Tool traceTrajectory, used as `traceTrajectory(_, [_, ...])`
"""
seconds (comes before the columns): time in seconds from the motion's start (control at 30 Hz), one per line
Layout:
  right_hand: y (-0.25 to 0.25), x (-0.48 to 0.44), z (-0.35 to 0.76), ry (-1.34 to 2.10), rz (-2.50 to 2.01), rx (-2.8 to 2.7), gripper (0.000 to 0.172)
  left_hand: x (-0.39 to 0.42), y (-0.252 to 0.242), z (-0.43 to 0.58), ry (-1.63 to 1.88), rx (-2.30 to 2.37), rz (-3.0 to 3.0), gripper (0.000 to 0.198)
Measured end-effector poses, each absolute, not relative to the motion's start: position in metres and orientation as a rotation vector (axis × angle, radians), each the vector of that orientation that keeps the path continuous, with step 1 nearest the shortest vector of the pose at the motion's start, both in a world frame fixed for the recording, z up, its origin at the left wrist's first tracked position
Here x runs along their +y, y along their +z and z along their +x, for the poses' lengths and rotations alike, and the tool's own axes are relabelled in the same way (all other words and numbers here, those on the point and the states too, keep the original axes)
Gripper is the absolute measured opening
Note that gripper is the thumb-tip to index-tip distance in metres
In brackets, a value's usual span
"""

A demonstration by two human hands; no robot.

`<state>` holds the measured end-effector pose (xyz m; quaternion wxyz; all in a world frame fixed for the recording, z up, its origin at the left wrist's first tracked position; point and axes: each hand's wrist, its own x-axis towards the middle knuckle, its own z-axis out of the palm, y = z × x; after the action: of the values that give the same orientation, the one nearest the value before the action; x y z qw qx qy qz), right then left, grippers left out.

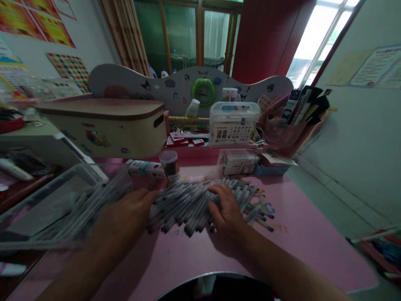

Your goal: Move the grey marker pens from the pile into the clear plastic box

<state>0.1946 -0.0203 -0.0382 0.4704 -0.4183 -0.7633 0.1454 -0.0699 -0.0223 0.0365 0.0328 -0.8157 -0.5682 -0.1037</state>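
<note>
A wide heap of clear pens with dark tips [188, 205] lies on the pink table. My right hand [228, 209] rests on the right part of the heap, its thumb and index finger apart and the other fingers partly hidden. At the heap's left end is my left hand [130, 213], smeared by motion, with fingertips reaching the pens. Its grip cannot be made out. Left of that hand stands a clear plastic bin [37, 242] with more long, thin, clear items inside.
Behind the heap stand a small lidded tub [169, 163], a long printed box [145, 168] and a clear case [238, 162]. Further back are a beige storage box [125, 131], a handled clear case [234, 125] and a green clock [203, 93]. A dark, rimmed round object [216, 288] sits at the near edge.
</note>
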Motion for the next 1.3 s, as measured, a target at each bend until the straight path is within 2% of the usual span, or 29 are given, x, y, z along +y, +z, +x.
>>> traceTrajectory(0.07, [-0.039,-0.021,0.195,0.306,-0.988,-1.925,0.049,-0.029,0.036,-0.053,-0.378,-1.537,-2.620,0.044])
traceTrajectory(0.13, [-0.039,-0.021,0.194,0.299,-0.944,-2.006,0.055,-0.032,0.031,-0.035,-0.462,-1.379,-2.738,0.040])
traceTrajectory(0.27, [-0.039,-0.020,0.191,0.379,-0.897,-2.130,0.023,-0.025,0.024,-0.008,-0.886,-1.378,-2.950,0.025])
traceTrajectory(0.33, [-0.038,-0.020,0.190,0.469,-0.941,-2.092,0.023,-0.021,0.021,0.001,-1.389,-1.584,-2.993,0.028])
traceTrajectory(0.43, [-0.035,-0.022,0.189,0.713,-1.027,-1.924,0.025,-0.018,0.014,0.017,-2.423,-2.032,-2.684,0.059])
traceTrajectory(0.47, [-0.034,-0.023,0.189,0.804,-1.032,-1.872,0.026,-0.018,0.010,0.023,-2.681,-2.151,-2.545,0.062])
traceTrajectory(0.53, [-0.033,-0.024,0.188,0.954,-0.999,-1.793,0.027,-0.020,0.001,0.035,-2.925,-2.336,-2.444,0.053])
traceTrajectory(0.63, [-0.032,-0.024,0.186,1.089,-0.934,-1.715,0.030,-0.023,-0.013,0.048,-3.051,-2.454,-2.417,0.034])
traceTrajectory(0.73, [-0.030,-0.023,0.186,1.171,-0.892,-1.695,0.036,-0.025,-0.024,0.051,-3.188,-2.392,-2.233,0.029])
traceTrajectory(1.3, [-0.024,-0.022,0.188,1.401,-0.816,-1.613,0.047,-0.026,-0.019,0.045,-3.025,-2.191,-2.404,0.029])
